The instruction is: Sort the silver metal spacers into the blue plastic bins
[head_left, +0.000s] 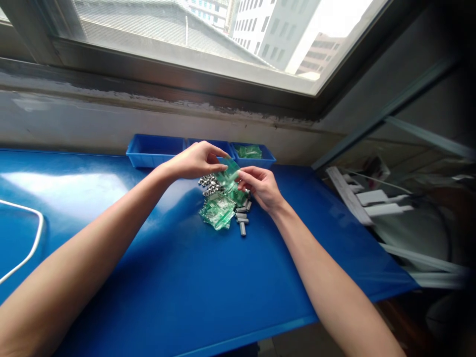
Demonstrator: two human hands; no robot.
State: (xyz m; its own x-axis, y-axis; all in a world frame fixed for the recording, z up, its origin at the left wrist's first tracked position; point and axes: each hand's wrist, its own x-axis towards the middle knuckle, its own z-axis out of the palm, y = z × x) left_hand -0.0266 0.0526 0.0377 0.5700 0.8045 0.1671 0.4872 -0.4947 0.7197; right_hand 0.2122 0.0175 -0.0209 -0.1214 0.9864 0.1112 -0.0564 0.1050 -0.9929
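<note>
Between my two hands is a small green see-through plastic bag (229, 170), held up above the table. My left hand (201, 159) pinches its left side with thumb and fingers. Its right edge is gripped by my right hand (260, 185). Below lies a pile of similar green bags (218, 210). Small shiny metal parts (210, 185) are heaped to the left of the pile. Several short grey metal cylinders (242, 221) lie to its right, near my right hand. Whether the held bag contains anything I cannot tell.
Three blue bins stand along the wall: a left bin (156, 145), a middle one partly behind my left hand, and a right bin (256, 161) holding green bags. A white cable (39, 233) lies on the blue table (208, 292) at left. A metal frame (386, 119) stands at right.
</note>
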